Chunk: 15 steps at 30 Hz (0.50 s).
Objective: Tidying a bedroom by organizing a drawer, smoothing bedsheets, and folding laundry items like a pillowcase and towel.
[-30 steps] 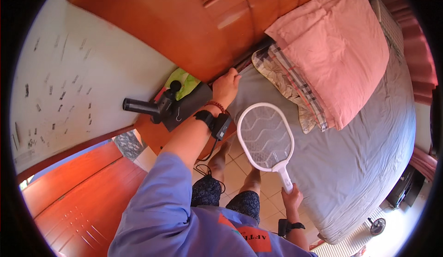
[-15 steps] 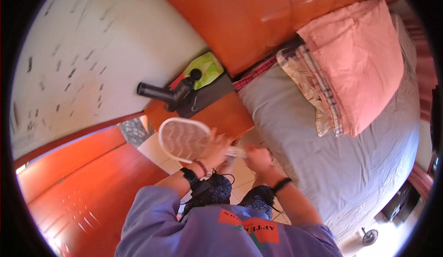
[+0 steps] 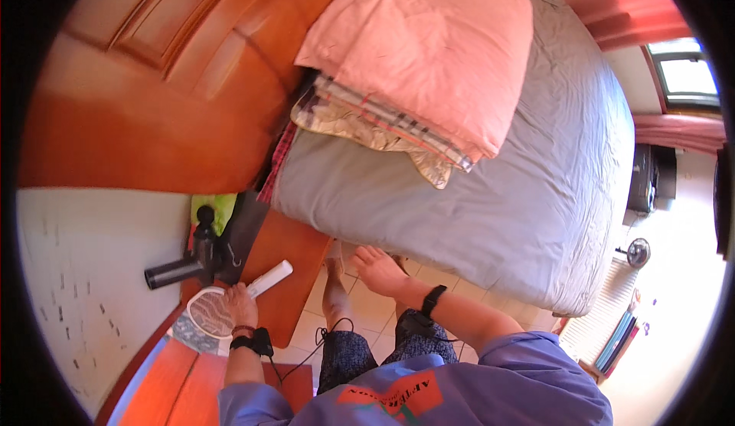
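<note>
The left hand (image 3: pixel 240 305) is closed, the right hand (image 3: pixel 380 271) loosely unfurled near the edge of the grey bed (image 3: pixel 452 212). A folded pink quilt (image 3: pixel 429 51) is borne there. With its handle over the reddish-brown desk (image 3: pixel 287 235), the white racket (image 3: pixel 205 315) is gripped near its neck by the left hand. Nearby, a black massage gun (image 3: pixel 203 254) is set.

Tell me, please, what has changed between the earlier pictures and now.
The white racket has moved left toward the wooden nightstand, its handle now over the top. The right hand has let go and is empty near the edge of the bed; the left hand has taken hold of the racket by its head. The black massage gun and folded pink bedding stayed in place.
</note>
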Tool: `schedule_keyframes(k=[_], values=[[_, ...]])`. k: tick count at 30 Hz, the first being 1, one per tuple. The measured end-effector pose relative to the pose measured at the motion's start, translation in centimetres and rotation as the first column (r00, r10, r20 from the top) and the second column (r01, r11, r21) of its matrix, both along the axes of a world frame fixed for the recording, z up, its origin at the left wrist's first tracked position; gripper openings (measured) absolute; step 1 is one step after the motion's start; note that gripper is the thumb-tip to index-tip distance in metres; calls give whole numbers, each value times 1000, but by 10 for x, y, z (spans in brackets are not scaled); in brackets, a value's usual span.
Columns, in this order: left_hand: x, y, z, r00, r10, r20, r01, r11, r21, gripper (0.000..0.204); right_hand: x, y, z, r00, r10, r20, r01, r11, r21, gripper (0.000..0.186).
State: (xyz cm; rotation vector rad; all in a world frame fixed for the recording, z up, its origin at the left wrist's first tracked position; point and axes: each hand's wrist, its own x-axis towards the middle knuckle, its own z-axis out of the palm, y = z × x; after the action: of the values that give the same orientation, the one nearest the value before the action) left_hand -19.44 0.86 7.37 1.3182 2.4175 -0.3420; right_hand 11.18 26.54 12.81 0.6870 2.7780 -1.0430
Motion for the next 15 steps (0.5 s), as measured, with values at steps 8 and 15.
schedule_keyframes(k=[8,15], values=[[-4,22,9,989,15,-146,-32,992,-119,34,130,30,-6,832,-525,177,554,800,-231,23],[102,234,78,911,92,403,-128,990,61,29,206,124,-24,287,-938,193,876,176,-448,23]])
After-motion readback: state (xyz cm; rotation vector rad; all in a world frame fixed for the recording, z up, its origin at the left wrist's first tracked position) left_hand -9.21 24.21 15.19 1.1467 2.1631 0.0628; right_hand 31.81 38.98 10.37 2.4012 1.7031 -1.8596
